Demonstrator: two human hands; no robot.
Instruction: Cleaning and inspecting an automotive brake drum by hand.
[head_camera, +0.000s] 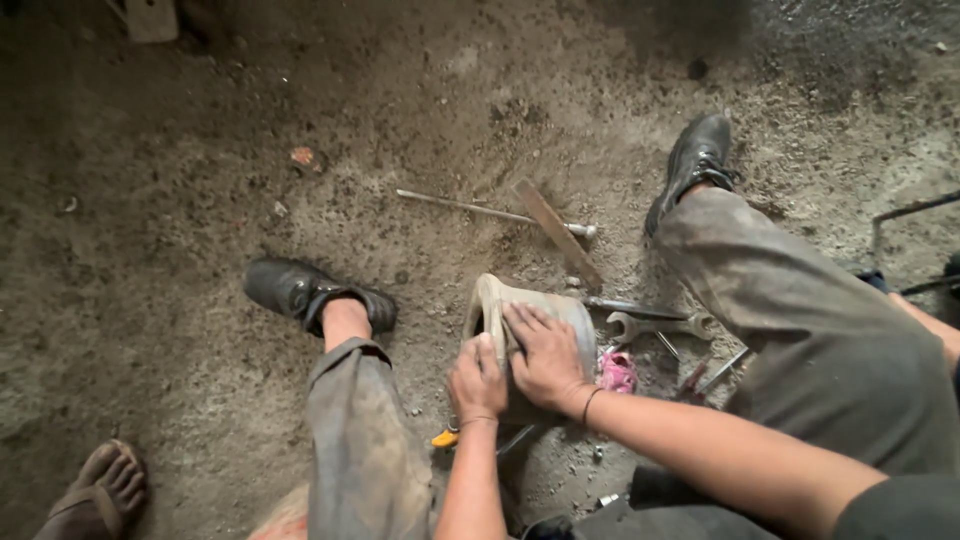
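A person sits low over a dirty concrete floor (180, 150), legs spread, and both hands meet on a pale, drum-shaped metal part (560, 310) that stands on its edge on the floor between the knees. The left hand (478, 380) is curled into a loose fist against the near left side of the part, gripping its rim; whether something small is also pinched inside that fist cannot be told. The right hand (545, 355) lies flat and spread across the part's curved top, fingers pointing away from the body, pressing down on it. The two hands touch each other at the thumbs. Just to the right of the part, a crumpled pink rag (617, 372) lies on the floor, nearly under the right wrist. Beyond it a double-ended spanner (660, 325) rests flat, with thin metal tools (722, 370) near the right thigh. Farther out, a long thin rod (490, 211) lies crosswise, and a flat rusty bar (557, 232) leans over its right end. A small yellow-handled tool (445, 438) peeks out under the left forearm. The person wears black shoes, the left one (300, 292) close to the part, the right one (692, 165) well apart from it. In the lower left corner another person's foot in a sandal (95, 490) stands on the floor.
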